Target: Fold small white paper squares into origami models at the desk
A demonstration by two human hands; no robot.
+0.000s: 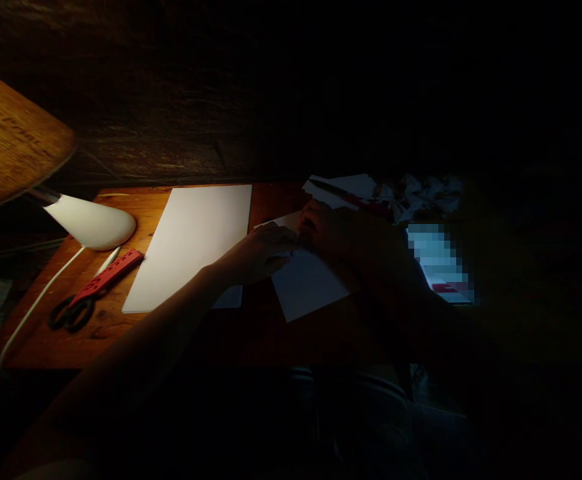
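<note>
Hands: left hand [261,253] and right hand [321,223] meet at sheet [311,290]; grip too dark to tell.
Sheet: just right of paper stack [195,233], short of front edge of counter [105,321].
Counter: wood strip between paper stack and front edge.

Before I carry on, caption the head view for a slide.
Lamplit table: left hand and right hand close together on an angled white sheet, more paper and black-handled scissors further left.

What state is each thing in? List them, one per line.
Sheet: partly covered, folds unclear
Left hand: at the sheet, grip unclear
Right hand: fingers bent, grip unclear
White paper: lying flat
Paper scraps: crumpled
Lamp: lit
Screen: lit, image pixelated
Scissors: lying flat, blade position unclear
Pointed tool: lying in shadow, details unclear
</note>
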